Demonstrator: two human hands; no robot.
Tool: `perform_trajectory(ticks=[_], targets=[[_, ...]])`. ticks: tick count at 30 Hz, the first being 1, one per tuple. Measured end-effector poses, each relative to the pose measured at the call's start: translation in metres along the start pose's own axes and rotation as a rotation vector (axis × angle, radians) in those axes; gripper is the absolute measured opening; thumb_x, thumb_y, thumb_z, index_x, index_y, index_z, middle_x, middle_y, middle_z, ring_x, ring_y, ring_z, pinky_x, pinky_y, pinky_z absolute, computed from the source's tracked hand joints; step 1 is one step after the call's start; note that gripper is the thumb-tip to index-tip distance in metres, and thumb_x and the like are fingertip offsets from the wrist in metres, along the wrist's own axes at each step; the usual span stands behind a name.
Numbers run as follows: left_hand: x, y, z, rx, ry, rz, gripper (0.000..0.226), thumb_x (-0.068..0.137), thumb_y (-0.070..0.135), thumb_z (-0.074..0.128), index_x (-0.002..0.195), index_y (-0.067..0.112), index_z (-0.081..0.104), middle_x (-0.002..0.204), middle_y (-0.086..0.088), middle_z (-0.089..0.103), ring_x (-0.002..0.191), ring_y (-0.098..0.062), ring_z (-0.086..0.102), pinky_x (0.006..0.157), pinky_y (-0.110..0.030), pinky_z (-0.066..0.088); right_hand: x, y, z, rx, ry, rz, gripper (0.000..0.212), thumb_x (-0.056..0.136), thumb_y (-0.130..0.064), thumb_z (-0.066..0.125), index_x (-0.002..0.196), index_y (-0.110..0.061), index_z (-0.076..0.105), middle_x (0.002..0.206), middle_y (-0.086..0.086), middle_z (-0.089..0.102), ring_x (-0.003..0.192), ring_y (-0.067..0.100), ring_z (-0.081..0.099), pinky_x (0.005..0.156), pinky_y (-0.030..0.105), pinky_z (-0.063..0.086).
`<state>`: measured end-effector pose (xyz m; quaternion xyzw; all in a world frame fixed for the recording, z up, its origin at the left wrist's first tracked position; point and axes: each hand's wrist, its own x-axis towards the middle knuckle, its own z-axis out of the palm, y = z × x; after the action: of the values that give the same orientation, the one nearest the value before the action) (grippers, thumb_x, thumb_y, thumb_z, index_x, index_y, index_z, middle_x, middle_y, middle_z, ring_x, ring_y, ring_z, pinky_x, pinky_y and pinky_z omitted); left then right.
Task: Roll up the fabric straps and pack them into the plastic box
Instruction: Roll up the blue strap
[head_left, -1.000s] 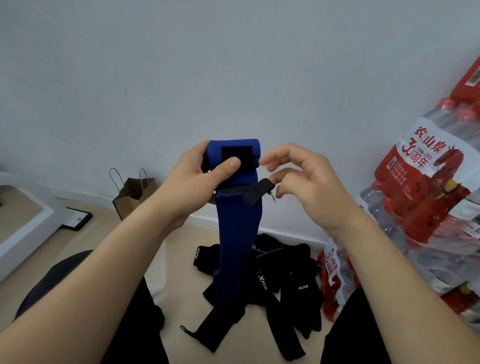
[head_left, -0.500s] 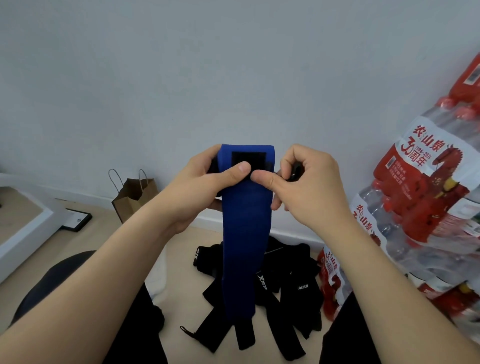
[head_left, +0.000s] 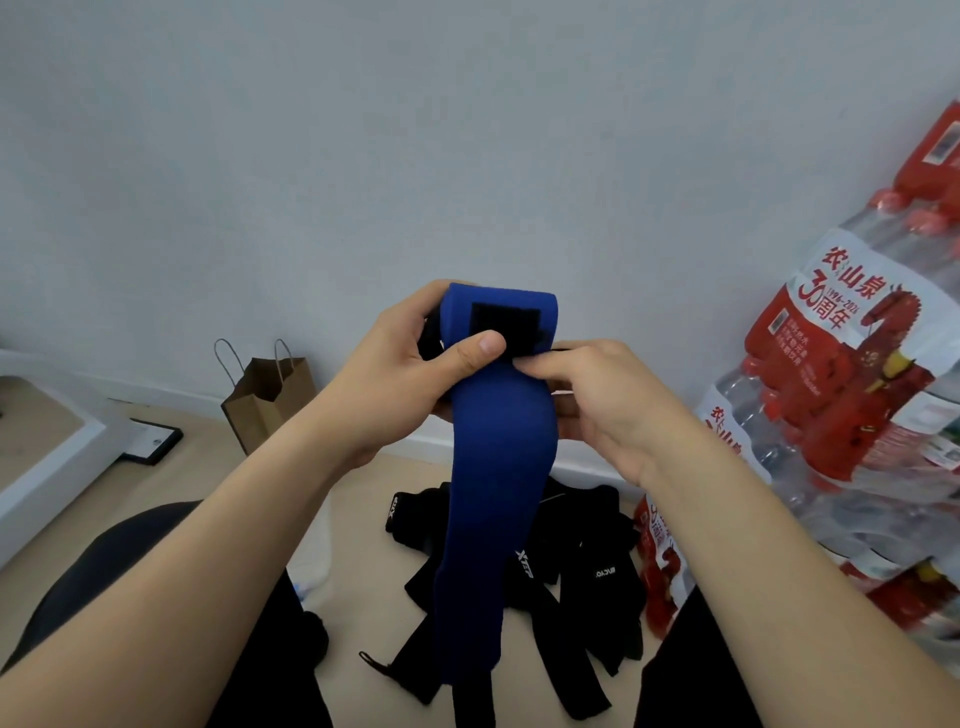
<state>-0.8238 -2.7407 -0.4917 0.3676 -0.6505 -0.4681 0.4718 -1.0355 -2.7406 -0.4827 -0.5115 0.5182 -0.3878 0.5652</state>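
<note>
The blue strap (head_left: 496, 467) hung in the air in front of the person, its top end curled over into the start of a roll and its long tail dropping straight down past the knees. A black patch (head_left: 501, 325) sat on the face of the curled top. The left hand (head_left: 410, 364) was clamped on that top, thumb pressed across the front just under the patch and fingers wrapped behind. The right hand (head_left: 597, 400) pinched the strap's right edge just below the roll, thumb in front, the other fingers curled behind it.

Below the tail, a heap of black straps (head_left: 571, 571) lay tangled on the pale floor (head_left: 197, 467), some with white lettering. To the right, packs of bottles (head_left: 852, 415) with red labels were stacked by the wall (head_left: 363, 156). To the left, a brown paper bag (head_left: 267, 395) stood against the wall, with a flat dark-framed thing (head_left: 153, 441) lying near it.
</note>
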Motion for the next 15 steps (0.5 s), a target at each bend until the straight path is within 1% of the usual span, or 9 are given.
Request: perform_trajectory(ticks=[5,7,8,9,10,11,12,13,15], targets=[[0.001,0.002,-0.003,-0.001,0.006,0.016,0.034,0.102,0.018,0.074,0.132,0.033,0.066,0.11,0.001,0.076,0.099,-0.019,0.077,0.07,-0.037,0.065,-0.001,-0.006,-0.005,0.0,-0.048,-0.151,0.029,0.103,-0.01,0.057,0.123,-0.02,0.076,0.099,0.007,0.078,0.083,0.025,0.075,0.067,0.038,0.062],[0.0,0.003,-0.006,-0.006,-0.013,0.018,0.038,0.102,0.012,0.073,0.134,0.032,0.066,0.113,-0.002,0.076,0.102,-0.019,0.076,0.072,-0.039,0.066,-0.004,-0.009,-0.007,-0.005,-0.087,-0.189,0.026,0.101,-0.032,0.064,0.123,-0.025,0.076,0.1,0.003,0.076,0.083,0.025,0.074,0.065,0.035,0.06],[0.0,0.003,-0.007,0.007,-0.024,0.022,0.041,0.102,0.008,0.073,0.135,0.031,0.066,0.114,-0.005,0.076,0.102,-0.021,0.076,0.073,-0.04,0.066,-0.005,-0.008,-0.007,-0.02,-0.1,-0.197,0.034,0.098,-0.048,0.068,0.123,-0.026,0.076,0.103,0.004,0.078,0.085,0.026,0.076,0.066,0.035,0.06],[-0.001,0.003,-0.008,0.028,-0.032,0.024,0.043,0.101,0.004,0.073,0.135,0.03,0.067,0.115,-0.008,0.076,0.102,-0.023,0.076,0.074,-0.042,0.066,-0.006,-0.007,-0.006,-0.052,-0.089,-0.2,0.045,0.095,-0.061,0.07,0.123,-0.027,0.076,0.108,0.006,0.079,0.089,0.028,0.077,0.068,0.038,0.061],[-0.001,0.003,-0.008,0.048,-0.041,0.024,0.046,0.1,0.001,0.073,0.135,0.029,0.068,0.115,-0.008,0.076,0.103,-0.024,0.077,0.075,-0.043,0.067,-0.005,-0.005,-0.005,-0.091,-0.059,-0.216,0.049,0.094,-0.065,0.07,0.123,-0.027,0.076,0.112,0.01,0.079,0.093,0.032,0.077,0.071,0.046,0.063],[-0.002,0.003,-0.008,0.058,-0.052,0.02,0.047,0.099,-0.001,0.073,0.135,0.029,0.068,0.115,-0.009,0.076,0.104,-0.026,0.077,0.076,-0.043,0.067,-0.004,-0.004,-0.005,-0.115,-0.028,-0.245,0.045,0.096,-0.062,0.071,0.122,-0.026,0.077,0.116,0.014,0.078,0.099,0.037,0.076,0.078,0.055,0.062],[-0.002,0.003,-0.009,0.06,-0.062,0.011,0.048,0.098,0.0,0.074,0.135,0.029,0.068,0.116,-0.009,0.076,0.105,-0.026,0.077,0.077,-0.043,0.067,-0.004,-0.003,-0.005,-0.11,-0.006,-0.274,0.036,0.1,-0.053,0.072,0.122,-0.024,0.077,0.118,0.017,0.077,0.104,0.04,0.075,0.083,0.059,0.062],[-0.002,0.004,-0.009,0.051,-0.069,-0.008,0.046,0.096,0.004,0.075,0.134,0.029,0.069,0.119,-0.009,0.076,0.107,-0.028,0.076,0.078,-0.044,0.066,-0.004,-0.002,-0.005,-0.074,-0.003,-0.286,0.028,0.102,-0.043,0.073,0.122,-0.023,0.078,0.119,0.017,0.077,0.105,0.038,0.076,0.084,0.056,0.063],[-0.002,0.008,-0.012,-0.009,-0.091,-0.085,0.038,0.094,0.026,0.073,0.132,0.027,0.069,0.123,-0.011,0.075,0.11,-0.03,0.075,0.083,-0.047,0.066,-0.006,-0.004,-0.003,0.002,-0.034,-0.295,0.023,0.101,-0.029,0.076,0.123,-0.021,0.078,0.117,0.014,0.079,0.103,0.032,0.078,0.083,0.047,0.067]])
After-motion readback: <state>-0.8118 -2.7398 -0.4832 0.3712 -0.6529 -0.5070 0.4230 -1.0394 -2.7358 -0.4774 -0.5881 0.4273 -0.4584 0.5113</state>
